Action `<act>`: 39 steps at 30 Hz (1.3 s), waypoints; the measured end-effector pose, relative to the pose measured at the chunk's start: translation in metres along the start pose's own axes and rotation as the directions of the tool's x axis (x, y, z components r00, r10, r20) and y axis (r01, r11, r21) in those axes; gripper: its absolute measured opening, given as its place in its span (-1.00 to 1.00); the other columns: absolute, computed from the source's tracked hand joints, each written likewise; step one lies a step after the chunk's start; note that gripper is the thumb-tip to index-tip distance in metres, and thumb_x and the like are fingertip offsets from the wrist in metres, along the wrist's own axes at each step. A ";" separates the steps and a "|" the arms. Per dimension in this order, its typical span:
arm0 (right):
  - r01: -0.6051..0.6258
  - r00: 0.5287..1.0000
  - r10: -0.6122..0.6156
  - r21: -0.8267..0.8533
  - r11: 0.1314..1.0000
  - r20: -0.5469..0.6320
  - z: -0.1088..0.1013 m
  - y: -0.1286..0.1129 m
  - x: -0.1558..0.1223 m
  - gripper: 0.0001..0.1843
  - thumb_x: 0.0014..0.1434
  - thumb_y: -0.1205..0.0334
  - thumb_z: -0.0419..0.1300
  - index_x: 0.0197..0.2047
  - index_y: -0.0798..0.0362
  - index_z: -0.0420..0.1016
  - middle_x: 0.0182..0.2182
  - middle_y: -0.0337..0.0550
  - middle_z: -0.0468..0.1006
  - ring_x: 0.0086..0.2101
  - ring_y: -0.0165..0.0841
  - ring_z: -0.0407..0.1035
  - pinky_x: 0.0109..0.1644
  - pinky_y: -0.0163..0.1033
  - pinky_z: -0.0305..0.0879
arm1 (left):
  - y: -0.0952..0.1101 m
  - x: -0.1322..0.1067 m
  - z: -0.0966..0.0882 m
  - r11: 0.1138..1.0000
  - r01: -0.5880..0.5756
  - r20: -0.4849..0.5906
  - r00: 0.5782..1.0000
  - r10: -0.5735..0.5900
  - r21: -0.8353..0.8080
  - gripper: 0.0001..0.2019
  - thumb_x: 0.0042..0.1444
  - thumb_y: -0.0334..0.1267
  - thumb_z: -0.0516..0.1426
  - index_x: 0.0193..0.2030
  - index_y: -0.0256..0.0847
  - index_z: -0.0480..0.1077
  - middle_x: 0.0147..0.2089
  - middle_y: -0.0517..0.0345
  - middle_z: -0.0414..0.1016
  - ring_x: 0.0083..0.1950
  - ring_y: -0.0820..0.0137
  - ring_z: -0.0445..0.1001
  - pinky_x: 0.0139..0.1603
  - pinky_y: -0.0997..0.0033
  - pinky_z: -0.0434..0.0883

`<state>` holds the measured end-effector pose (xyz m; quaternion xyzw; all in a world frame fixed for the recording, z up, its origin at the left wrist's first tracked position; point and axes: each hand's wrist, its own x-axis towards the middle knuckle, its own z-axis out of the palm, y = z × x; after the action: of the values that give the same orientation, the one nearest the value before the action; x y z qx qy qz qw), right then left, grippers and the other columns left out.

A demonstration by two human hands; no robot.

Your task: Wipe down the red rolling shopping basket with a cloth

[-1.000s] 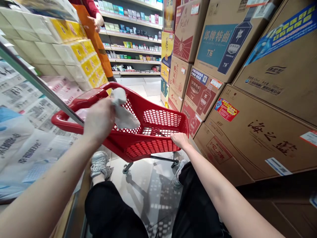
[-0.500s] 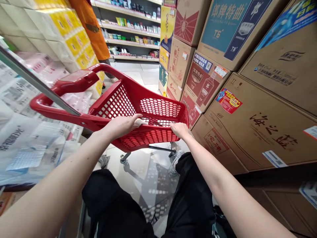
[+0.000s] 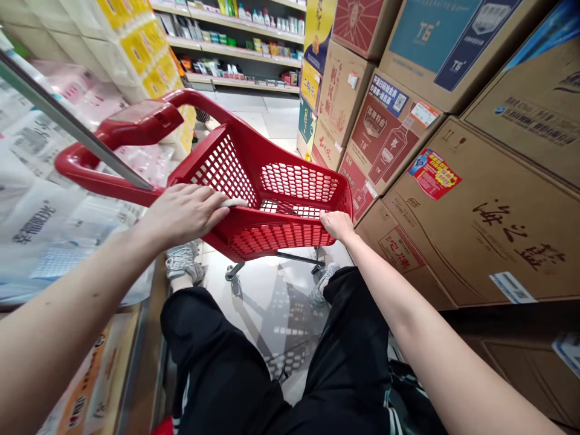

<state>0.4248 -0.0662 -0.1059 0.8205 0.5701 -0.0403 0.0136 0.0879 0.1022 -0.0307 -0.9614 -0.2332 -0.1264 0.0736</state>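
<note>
A red plastic shopping cart (image 3: 290,232) stands crosswise in front of me. Its handle end is at the left and its perforated basket at the right, with bare mesh showing inside. My left hand (image 3: 185,211) lies over the near top rim by the handle end. From under its fingers sticks a small white piece of tissue or cloth (image 3: 234,203), pressed on the rim; most of it is hidden. Around the near rim at the basket's right end, my right hand (image 3: 338,225) is closed. A grey metal bar (image 3: 67,115) crosses the cart's handle.
Stacked cardboard cartons (image 3: 498,217) rise along the right. Wrapped paper packs (image 3: 49,211) are piled at the left beside a low ledge. Shelves of bottles and boxes (image 3: 240,51) stand at the back, with another person's foot (image 3: 211,124) nearby. My shoes flank the cart's wheels on tiles.
My left hand has slid leftward along the rim toward the handle end, with the white piece under it. The right hand keeps its grip. The person in orange is now mostly out of view.
</note>
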 end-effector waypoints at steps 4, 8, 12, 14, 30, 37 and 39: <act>-0.037 0.999 0.037 -0.015 0.999 0.011 -0.001 -0.005 -0.003 -0.23 0.40 0.02 -0.45 -0.15 0.04 0.59 -0.13 -0.06 0.61 -0.10 -0.28 0.46 -0.12 -0.31 0.23 | 0.056 0.026 0.027 0.996 -0.093 0.097 0.991 0.093 0.002 -0.60 0.27 -0.12 -0.10 0.17 -0.16 0.30 0.00 -0.01 0.44 0.05 0.24 0.38 0.11 0.22 0.19; -0.024 1.000 0.024 -0.049 0.999 0.011 -0.001 -0.005 -0.004 -0.27 0.40 0.03 -0.44 -0.10 -0.01 0.57 -0.12 -0.10 0.61 -0.11 -0.28 0.47 -0.12 -0.31 0.24 | 0.116 0.060 0.052 0.990 -0.124 0.119 0.984 0.130 -0.060 -0.55 0.23 -0.28 -0.06 0.25 -0.20 0.21 0.08 -0.07 0.42 0.09 0.23 0.38 0.05 0.27 0.20; 0.006 1.000 -0.006 -0.067 0.998 0.012 -0.002 -0.001 -0.003 -0.29 0.41 0.05 -0.42 -0.09 0.01 0.56 -0.12 -0.10 0.60 -0.10 -0.29 0.47 -0.12 -0.32 0.24 | 0.128 0.066 0.057 0.982 -0.184 0.127 0.974 0.189 -0.050 -0.57 0.23 -0.40 -0.11 0.23 -0.22 0.22 0.01 -0.08 0.45 0.02 0.24 0.42 -0.03 0.29 0.23; 0.012 1.000 -0.011 -0.053 0.999 0.011 -0.002 0.001 -0.003 -0.29 0.41 0.05 -0.42 -0.12 0.02 0.57 -0.12 -0.09 0.61 -0.11 -0.28 0.47 -0.11 -0.32 0.23 | 0.116 0.058 0.054 0.983 -0.184 0.098 0.978 0.184 -0.016 -0.62 0.25 -0.38 -0.12 0.17 -0.23 0.26 -0.03 -0.09 0.45 -0.01 0.22 0.42 -0.04 0.25 0.24; 0.019 0.999 -0.021 0.077 0.997 0.027 -0.002 -0.001 0.001 -0.26 0.39 -0.07 -0.44 -0.07 -0.03 0.56 -0.07 -0.11 0.58 -0.08 -0.27 0.45 -0.13 -0.32 0.23 | 0.060 0.010 0.031 0.989 0.044 -0.100 0.995 -0.030 0.140 -0.66 0.26 -0.31 -0.16 0.00 -0.30 0.37 -0.17 -0.19 0.40 -0.03 0.06 0.35 0.06 0.00 0.23; 0.029 0.999 -0.031 0.062 0.998 0.033 -0.003 0.002 0.003 -0.29 0.39 -0.04 -0.44 -0.03 -0.10 0.54 -0.04 -0.14 0.57 -0.07 -0.25 0.45 -0.13 -0.28 0.23 | 0.082 0.032 0.049 0.993 -0.082 -0.078 0.993 0.089 0.085 -0.61 0.30 -0.18 -0.16 0.12 -0.26 0.31 -0.11 -0.15 0.43 -0.07 0.13 0.38 -0.02 0.10 0.28; 0.040 0.999 -0.042 0.063 0.997 0.021 -0.002 0.003 0.003 -0.27 0.39 -0.03 -0.46 -0.03 -0.08 0.54 -0.04 -0.13 0.58 -0.07 -0.25 0.45 -0.12 -0.28 0.23 | 0.068 0.022 0.040 0.994 -0.065 -0.058 0.996 0.070 0.088 -0.60 0.31 -0.15 -0.17 0.14 -0.24 0.29 -0.08 -0.12 0.43 -0.06 0.16 0.37 0.02 0.12 0.26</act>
<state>0.4283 -0.0643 -0.1039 0.8081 0.5851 -0.0674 -0.0064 0.1467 0.0599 -0.0688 -0.9603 -0.2035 -0.1431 0.1262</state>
